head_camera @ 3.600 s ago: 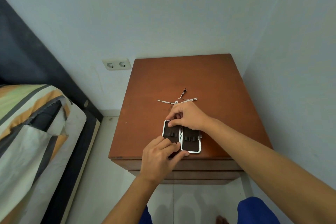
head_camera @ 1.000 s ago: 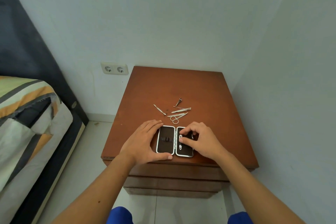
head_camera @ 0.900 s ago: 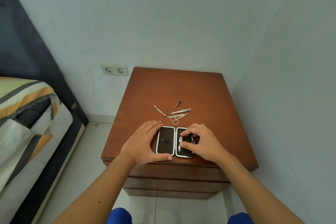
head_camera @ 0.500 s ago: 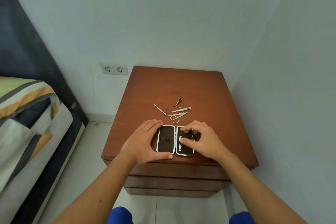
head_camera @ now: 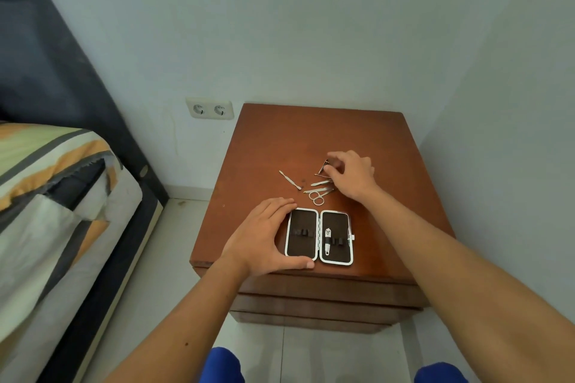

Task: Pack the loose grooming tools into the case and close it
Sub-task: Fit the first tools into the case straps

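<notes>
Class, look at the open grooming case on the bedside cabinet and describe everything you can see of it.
The case lies open and flat near the front edge of the wooden cabinet: two dark-lined halves with rounded, silvery rims, hinged down the middle. Each half has a band of dark loops. One silvery tool sits in the right half; the left half holds none. A small clasp shows on the right rim. The left hand rests against its left side.

Bedroom corner in a home, seen from above.
Shown by a bed (head_camera: 53, 196) with striped bedding in orange, grey and pale green against a dark padded headboard (head_camera: 62, 78), a wooden bedside cabinet (head_camera: 311, 140) set into the corner of plain pale walls (drawer fronts visible below its top), a double wall socket (head_camera: 209, 109) low beside the cabinet, and a light tiled floor (head_camera: 311, 351).
</notes>
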